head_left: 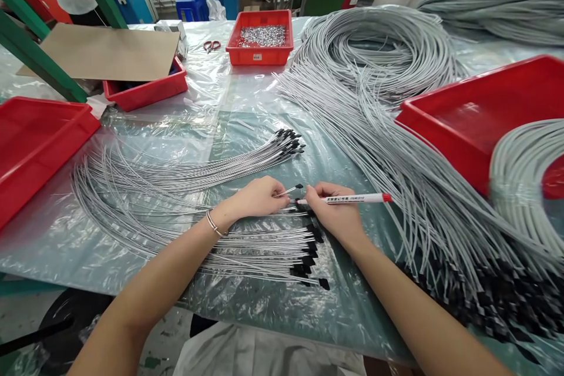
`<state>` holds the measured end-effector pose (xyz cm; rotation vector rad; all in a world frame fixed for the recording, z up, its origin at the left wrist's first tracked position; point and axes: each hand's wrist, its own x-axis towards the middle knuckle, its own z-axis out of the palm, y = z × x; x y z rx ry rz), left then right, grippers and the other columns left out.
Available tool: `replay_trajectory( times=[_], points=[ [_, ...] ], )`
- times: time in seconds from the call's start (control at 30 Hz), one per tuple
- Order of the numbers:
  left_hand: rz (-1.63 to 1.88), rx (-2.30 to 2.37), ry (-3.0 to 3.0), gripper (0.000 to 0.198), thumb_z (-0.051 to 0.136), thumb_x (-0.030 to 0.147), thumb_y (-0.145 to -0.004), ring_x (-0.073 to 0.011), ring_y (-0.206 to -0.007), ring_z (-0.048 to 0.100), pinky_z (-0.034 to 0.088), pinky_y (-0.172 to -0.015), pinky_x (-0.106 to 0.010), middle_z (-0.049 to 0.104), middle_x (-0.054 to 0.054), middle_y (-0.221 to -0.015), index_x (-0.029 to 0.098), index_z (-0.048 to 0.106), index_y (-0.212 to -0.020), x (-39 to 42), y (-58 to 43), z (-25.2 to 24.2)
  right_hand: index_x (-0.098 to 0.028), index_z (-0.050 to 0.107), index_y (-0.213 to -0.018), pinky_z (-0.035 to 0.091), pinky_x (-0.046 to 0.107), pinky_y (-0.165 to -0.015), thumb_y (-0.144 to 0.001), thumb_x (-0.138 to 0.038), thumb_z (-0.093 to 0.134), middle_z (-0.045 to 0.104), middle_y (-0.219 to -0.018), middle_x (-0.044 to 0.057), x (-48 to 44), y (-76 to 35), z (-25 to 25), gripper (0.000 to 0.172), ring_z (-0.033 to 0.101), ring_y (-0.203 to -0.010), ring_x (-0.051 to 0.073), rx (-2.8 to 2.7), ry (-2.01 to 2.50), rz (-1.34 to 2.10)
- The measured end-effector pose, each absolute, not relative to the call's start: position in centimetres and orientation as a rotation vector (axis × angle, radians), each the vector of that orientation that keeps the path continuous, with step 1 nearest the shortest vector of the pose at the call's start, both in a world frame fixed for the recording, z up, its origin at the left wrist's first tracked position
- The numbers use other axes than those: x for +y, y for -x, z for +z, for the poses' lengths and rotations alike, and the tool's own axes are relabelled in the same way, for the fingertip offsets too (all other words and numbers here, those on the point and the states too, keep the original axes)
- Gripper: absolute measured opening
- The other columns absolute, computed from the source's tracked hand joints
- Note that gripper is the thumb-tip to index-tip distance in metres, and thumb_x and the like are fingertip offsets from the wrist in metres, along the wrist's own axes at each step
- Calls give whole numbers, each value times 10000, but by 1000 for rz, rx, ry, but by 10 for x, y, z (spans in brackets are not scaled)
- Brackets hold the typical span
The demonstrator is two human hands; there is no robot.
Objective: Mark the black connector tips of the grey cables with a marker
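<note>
My left hand (258, 198) is closed in a pinch on one thin grey wire (288, 191) with a black tip, lifted just above a flat row of grey wires with black tips (273, 249). My right hand (335, 211) is closed around a white marker pen with a red cap (352, 199), its point touching the wire tips beside my left hand. A second fanned bundle of black-tipped wires (247, 158) lies just beyond my hands.
A thick mass of grey cables (396, 147) runs along the right. Red trays stand at left (30, 141), right (476, 111) and back (259, 35), the back one holding small metal parts. Cardboard (110, 53) and scissors (212, 45) lie further back. Another person stands far left.
</note>
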<state>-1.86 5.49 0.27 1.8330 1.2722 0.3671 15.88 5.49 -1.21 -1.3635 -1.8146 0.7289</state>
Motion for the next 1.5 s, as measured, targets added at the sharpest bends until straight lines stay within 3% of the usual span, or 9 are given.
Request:
replay_trajectory(
  times=[0.4, 0.57, 0.67, 0.9, 1.07, 1.27, 1.5],
  points=[
    [405, 1090, -1728, 442, 387, 542, -724, -5, -465, 325, 250, -451, -156, 479, 11, -567, 135, 556, -689, 54, 24, 6, -138, 443, -489, 286, 263, -483, -769, -311, 542, 397, -459, 17, 58, -170, -10, 344, 344, -448, 103, -1411, 1184, 925],
    [449, 1076, -1588, 455, 418, 564, -705, -51, -561, 524, 395, -507, -156, 579, -20, -717, 147, 566, -811, 55, 25, 2, -141, 449, -512, 257, 265, -457, -776, -323, 560, 388, -467, 16, 55, -173, -10, 338, 324, -437, 101, -1332, 1104, 933],
    [475, 1158, -1558, 463, 401, 585, -702, -52, -459, 498, 380, -441, -168, 629, -11, -785, 204, 531, -930, 55, 21, -4, -137, 471, -524, 262, 262, -456, -780, -334, 560, 392, -468, 17, 57, -172, -11, 335, 336, -441, 103, -1351, 1103, 923],
    [457, 1092, -1656, 511, 342, 599, -723, -18, -476, 460, 354, -446, -127, 602, -19, -725, 144, 573, -764, 53, 20, 0, -141, 465, -534, 285, 272, -466, -787, -386, 540, 409, -479, 18, 61, -173, -15, 360, 329, -435, 103, -1392, 1144, 890],
    [389, 1065, -1501, 463, 447, 563, -694, -53, -477, 526, 417, -461, -168, 634, -38, -786, 168, 522, -924, 54, 20, 1, -135, 454, -527, 296, 266, -485, -786, -377, 549, 433, -495, 22, 60, -172, -16, 367, 352, -457, 104, -1426, 1132, 904],
    [344, 1121, -1556, 385, 475, 513, -690, -26, -385, 431, 365, -380, -153, 620, -20, -684, 151, 514, -815, 55, 16, -3, -123, 478, -507, 289, 253, -494, -778, -334, 527, 425, -476, 19, 59, -166, -11, 347, 360, -468, 101, -1580, 1218, 870],
    [333, 1140, -1614, 363, 453, 504, -689, -45, -422, 441, 357, -357, -144, 603, -15, -618, 165, 514, -805, 55, 16, -4, -107, 465, -516, 275, 225, -481, -757, -349, 489, 403, -492, 13, 59, -160, -10, 342, 341, -485, 84, -1748, 1367, 814]
  ],
)
